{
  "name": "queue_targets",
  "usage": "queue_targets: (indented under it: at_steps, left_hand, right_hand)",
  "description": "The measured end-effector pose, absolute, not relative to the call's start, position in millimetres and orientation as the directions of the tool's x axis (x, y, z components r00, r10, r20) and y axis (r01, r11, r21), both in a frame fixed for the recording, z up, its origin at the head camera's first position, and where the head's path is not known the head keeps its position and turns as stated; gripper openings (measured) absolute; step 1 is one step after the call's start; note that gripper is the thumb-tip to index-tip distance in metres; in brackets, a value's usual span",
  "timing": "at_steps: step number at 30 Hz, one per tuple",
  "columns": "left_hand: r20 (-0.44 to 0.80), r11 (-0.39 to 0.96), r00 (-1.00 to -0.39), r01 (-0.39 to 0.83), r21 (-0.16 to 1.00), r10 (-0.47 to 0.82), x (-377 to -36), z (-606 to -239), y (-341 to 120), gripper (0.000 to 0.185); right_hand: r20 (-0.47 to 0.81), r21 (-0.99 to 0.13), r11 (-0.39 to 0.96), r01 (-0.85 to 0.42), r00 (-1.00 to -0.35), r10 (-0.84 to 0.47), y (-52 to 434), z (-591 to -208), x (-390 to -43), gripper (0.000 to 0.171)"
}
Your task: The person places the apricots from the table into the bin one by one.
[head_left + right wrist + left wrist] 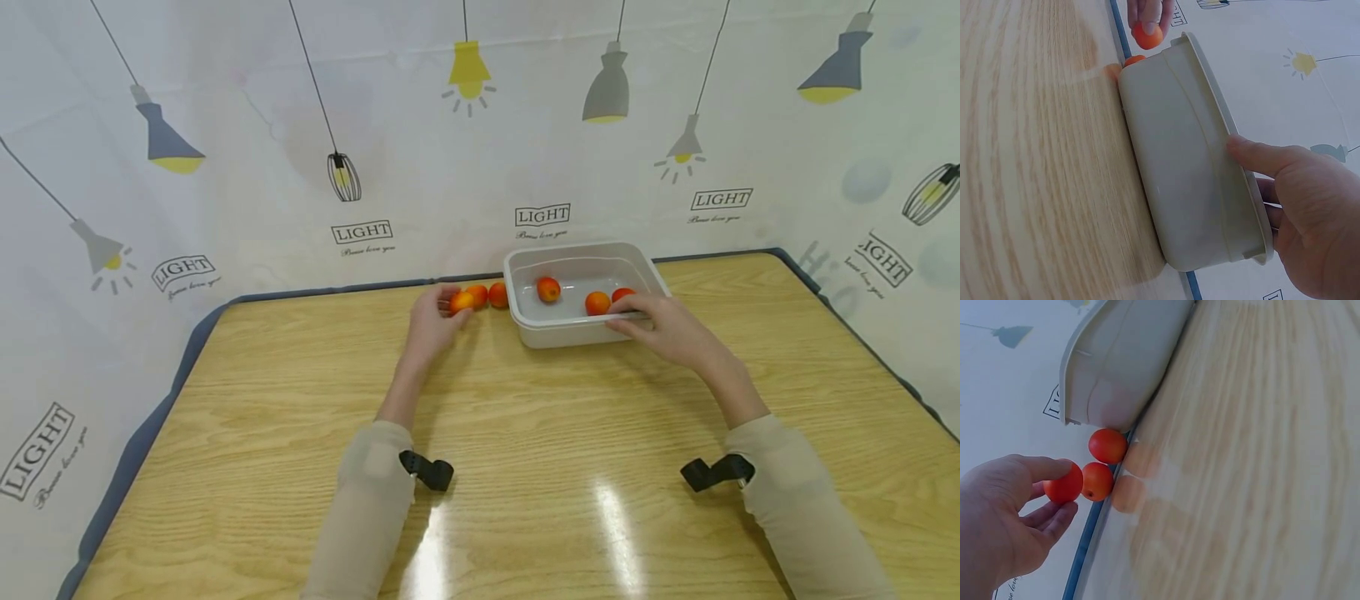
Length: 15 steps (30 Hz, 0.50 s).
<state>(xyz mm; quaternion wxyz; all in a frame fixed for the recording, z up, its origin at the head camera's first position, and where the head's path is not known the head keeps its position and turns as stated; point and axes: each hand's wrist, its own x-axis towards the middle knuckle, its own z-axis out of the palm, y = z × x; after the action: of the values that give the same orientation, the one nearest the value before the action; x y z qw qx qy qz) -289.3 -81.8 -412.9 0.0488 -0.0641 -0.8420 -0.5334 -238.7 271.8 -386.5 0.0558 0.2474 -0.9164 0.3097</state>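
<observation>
My left hand [431, 327] pinches a small, round orange-red fruit [1064, 483] between thumb and fingers, just above the table at its far side. Close beside it, two more such fruits rest in a row on the table: one fruit [1097, 482] nearest the hand, another fruit [1108, 446] against the end of a pale grey plastic bin [1172, 150]. My right hand [667, 330] grips the bin's near rim, thumb outside and fingers over the inner side. Inside the bin lie three fruits: one fruit [548, 289] toward the left, the other two near the right hand.
The wooden table [525, 433] spreads out in front of the bin. Behind it hangs a white cloth [420, 150] printed with lamps, its lower edge along the table's far side. Each sleeve carries a black wrist camera [431, 472].
</observation>
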Motion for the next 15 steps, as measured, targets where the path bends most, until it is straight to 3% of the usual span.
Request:
queue_targets:
  at_steps: [15]
  left_hand:
    - [0.268,0.354,-0.961,0.272,0.895,0.061,-279.8,-394.2,-64.1,0.041]
  right_hand:
    - [0.26,-0.542,0.683,-0.489,-0.871,-0.417,272.0,-386.3,-238.5,0.018]
